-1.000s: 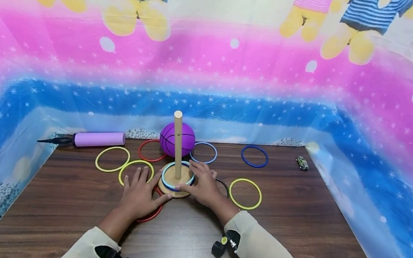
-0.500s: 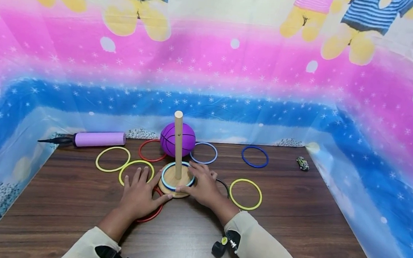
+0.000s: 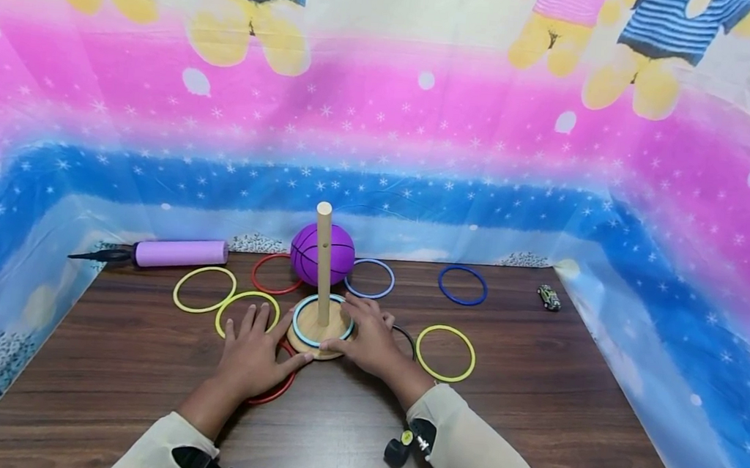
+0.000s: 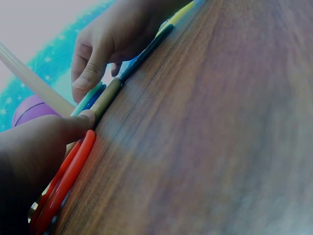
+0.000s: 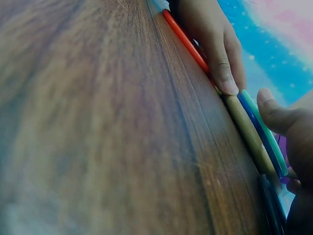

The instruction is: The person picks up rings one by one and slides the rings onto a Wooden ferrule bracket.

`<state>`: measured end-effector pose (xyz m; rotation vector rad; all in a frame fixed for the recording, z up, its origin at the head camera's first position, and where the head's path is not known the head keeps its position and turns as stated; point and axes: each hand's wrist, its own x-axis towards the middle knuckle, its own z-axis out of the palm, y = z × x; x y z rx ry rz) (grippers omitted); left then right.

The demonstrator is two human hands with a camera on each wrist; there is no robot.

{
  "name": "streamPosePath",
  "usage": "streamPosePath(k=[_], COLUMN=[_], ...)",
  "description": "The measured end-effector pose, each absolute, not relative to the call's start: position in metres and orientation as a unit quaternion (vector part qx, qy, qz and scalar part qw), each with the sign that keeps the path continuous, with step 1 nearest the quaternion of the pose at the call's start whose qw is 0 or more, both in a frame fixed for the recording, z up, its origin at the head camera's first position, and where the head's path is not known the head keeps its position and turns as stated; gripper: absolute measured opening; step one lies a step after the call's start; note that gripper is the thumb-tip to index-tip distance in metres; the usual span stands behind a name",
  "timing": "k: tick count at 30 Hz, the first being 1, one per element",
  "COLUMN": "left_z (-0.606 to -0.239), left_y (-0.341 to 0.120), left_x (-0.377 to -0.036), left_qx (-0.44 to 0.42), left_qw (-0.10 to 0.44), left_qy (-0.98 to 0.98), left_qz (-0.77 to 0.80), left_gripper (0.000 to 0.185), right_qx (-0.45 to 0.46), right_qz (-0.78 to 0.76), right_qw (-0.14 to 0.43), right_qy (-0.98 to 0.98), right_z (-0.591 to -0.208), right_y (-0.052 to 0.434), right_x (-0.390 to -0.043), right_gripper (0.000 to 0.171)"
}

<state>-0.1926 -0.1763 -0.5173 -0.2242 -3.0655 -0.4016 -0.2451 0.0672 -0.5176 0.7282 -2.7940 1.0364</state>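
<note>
Wooden base (image 3: pixel 310 345) hemmed by both hands, rings crowding its edges.

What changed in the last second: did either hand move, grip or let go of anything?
Nothing visibly changed. The left hand stays flat over the red ring, thumb at the wooden base; the right hand stays on the base's other side, touching the rings stacked on the peg. All loose rings, the ball and pump lie as before.

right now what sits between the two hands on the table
In the head view, the round wooden base with its upright peg stands between the left hand and right hand, ringed by a light blue ring.
</note>
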Motion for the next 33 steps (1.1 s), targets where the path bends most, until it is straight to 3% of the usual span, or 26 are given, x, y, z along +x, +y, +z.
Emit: streamPosePath(k=[24,33], left_z=[-0.516,-0.517], left_y=[-0.175,-0.176], left_x=[-0.193,-0.193], left_qx=[-0.071,-0.068], left_qw=[0.022,0.015], left_qy=[-0.988,-0.988], left_qz=[-0.136,-0.141], left_gripper=[0.097,0.097], right_qx=[0.173,0.126], right_qz=[0.375,0.393], right_qw=[0.071,0.019], right_qy=[-0.908,-0.911], right_z=[-0.506,-0.498], right_y=[0.096,0.110], right_x=[-0.258,-0.283], right_gripper=[0.085,0.085])
